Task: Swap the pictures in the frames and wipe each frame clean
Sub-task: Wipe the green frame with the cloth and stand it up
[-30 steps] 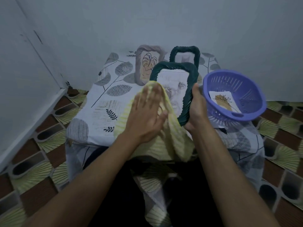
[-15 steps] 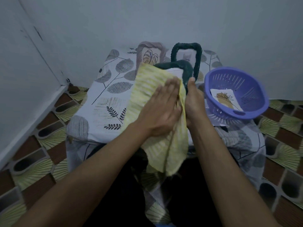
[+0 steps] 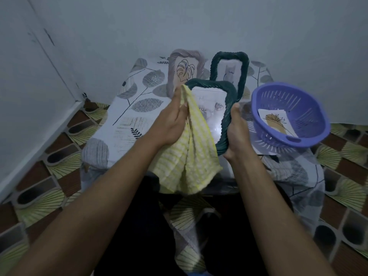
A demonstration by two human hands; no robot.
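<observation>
Wiping step was on: right hand (image 3: 237, 134) had a closed grip on the dark green frame (image 3: 227, 116) left of the purple basket (image 3: 288, 116), left hand (image 3: 173, 120) bunched the yellow cloth (image 3: 191, 156) on its glass. Next, probably the rim.

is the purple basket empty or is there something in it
Not empty: the basket holds one loose picture, a plant drawing, lying flat on its bottom.

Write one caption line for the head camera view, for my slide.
Right hand holds a dark green frame while the left hand wipes it with a yellow cloth.
</observation>
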